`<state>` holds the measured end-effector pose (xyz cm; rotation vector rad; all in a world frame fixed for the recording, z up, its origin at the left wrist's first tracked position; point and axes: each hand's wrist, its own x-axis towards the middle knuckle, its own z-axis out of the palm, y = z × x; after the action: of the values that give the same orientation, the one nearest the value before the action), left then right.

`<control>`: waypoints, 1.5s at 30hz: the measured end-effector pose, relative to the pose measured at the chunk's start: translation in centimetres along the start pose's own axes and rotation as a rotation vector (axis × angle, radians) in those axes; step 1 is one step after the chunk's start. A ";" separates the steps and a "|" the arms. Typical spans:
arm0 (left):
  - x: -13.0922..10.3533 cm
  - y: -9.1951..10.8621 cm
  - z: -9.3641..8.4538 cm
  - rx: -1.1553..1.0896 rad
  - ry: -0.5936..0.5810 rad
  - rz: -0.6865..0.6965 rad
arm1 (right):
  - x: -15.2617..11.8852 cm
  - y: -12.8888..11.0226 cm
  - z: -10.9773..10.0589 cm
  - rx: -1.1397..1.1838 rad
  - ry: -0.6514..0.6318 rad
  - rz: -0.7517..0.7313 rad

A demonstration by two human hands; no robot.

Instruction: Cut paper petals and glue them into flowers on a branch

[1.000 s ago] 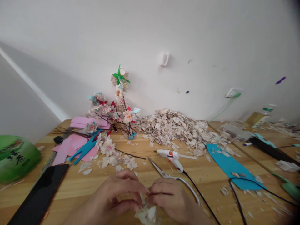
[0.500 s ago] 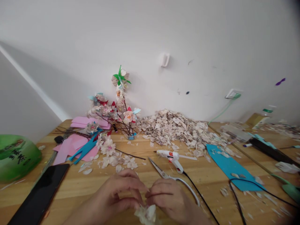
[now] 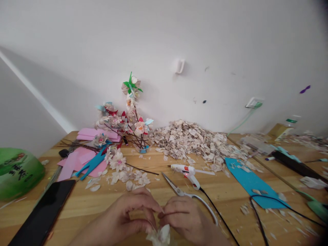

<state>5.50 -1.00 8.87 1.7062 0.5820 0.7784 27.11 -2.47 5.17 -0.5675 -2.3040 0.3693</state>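
Note:
My left hand (image 3: 135, 213) and my right hand (image 3: 183, 217) meet at the bottom middle of the view, fingers bent in a pinch. Between them is a pale, translucent petal flower (image 3: 159, 235), cut off by the lower edge. The left thumb and fingertips touch it, and the curled right fingers press against its upper side. Fingers hide part of the flower. Just beyond the right hand lie scissors (image 3: 176, 189), blades pointing up-left, and a white glue gun (image 3: 187, 172) with a small red light. Loose pale petals (image 3: 130, 177) lie ahead of the left hand.
A heap of dry petals (image 3: 189, 140) rests against the wall. Left of it stand flower branches in a clear cup (image 3: 142, 147). Pink paper (image 3: 77, 162), a phone (image 3: 46, 212) and a green bag (image 3: 20, 174) lie left; blue card (image 3: 253, 184) and a black cord (image 3: 258, 218) right.
Almost nothing differs. Both hands keep their pinch on the flower, with only a tiny shift of the fingertips; the whole view has moved very slightly.

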 end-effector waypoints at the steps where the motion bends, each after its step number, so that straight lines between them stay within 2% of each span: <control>1: -0.1 -0.1 0.0 -0.006 -0.005 -0.009 | 0.0 0.0 0.0 0.011 0.000 0.005; 6: -0.3 -0.8 -0.1 -0.105 -0.003 -0.047 | 0.3 0.0 0.5 0.109 0.037 0.026; 10: 0.1 -0.8 0.0 -0.231 0.001 -0.121 | 0.4 0.5 0.9 0.191 0.100 0.099; 15: 0.1 -0.7 0.2 -0.263 0.084 -0.194 | -0.2 1.7 1.7 0.408 0.194 0.284; 18: -0.1 -0.8 0.2 -0.259 0.139 -0.208 | -0.5 2.2 2.1 0.440 0.241 0.373; 22: -0.1 -1.1 0.4 -0.292 0.135 -0.186 | -0.3 2.1 2.3 0.455 0.268 0.484; 28: -0.2 -1.5 0.0 -0.155 0.144 -0.222 | 0.2 2.4 3.1 0.706 0.334 0.735; 34: -0.4 -1.3 -0.5 0.008 0.081 -0.281 | 0.1 3.2 4.0 0.795 0.355 0.810; 37: -0.4 -1.2 -0.4 0.028 0.094 -0.293 | 0.0 3.4 4.2 0.839 0.378 0.835; 41: -0.2 -1.6 -0.3 -0.065 0.184 -0.326 | -0.1 3.7 4.4 0.873 0.367 0.830; 45: 0.3 -2.1 0.1 -0.216 0.236 -0.302 | -0.2 3.8 4.6 0.887 0.359 0.813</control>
<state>5.76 -0.29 6.91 1.3000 0.8630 0.7977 25.06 0.25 0.30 -0.9572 -1.2685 1.4337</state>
